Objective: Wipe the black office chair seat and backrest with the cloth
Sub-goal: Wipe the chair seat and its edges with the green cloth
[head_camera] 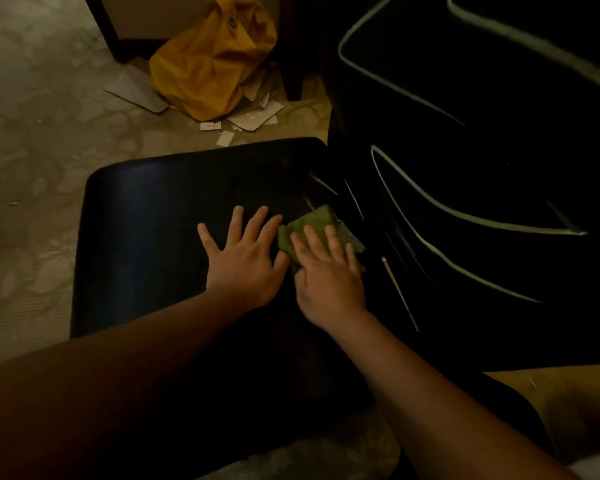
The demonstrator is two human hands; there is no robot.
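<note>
The black chair seat (146, 209) fills the middle of the head view, and its black backrest (482, 150) with pale piping rises at the right. A small green cloth (314, 220) lies on the seat close to the gap under the backrest. My right hand (329, 271) presses flat on the cloth with straight fingers, covering its near part. My left hand (243, 254) rests flat on the bare seat just left of the cloth, fingers spread.
A yellow bag (212, 60) sits on the patterned carpet (32, 133) beyond the seat, among scattered cardboard and paper scraps (136, 88). Dark furniture legs (291, 46) stand behind it.
</note>
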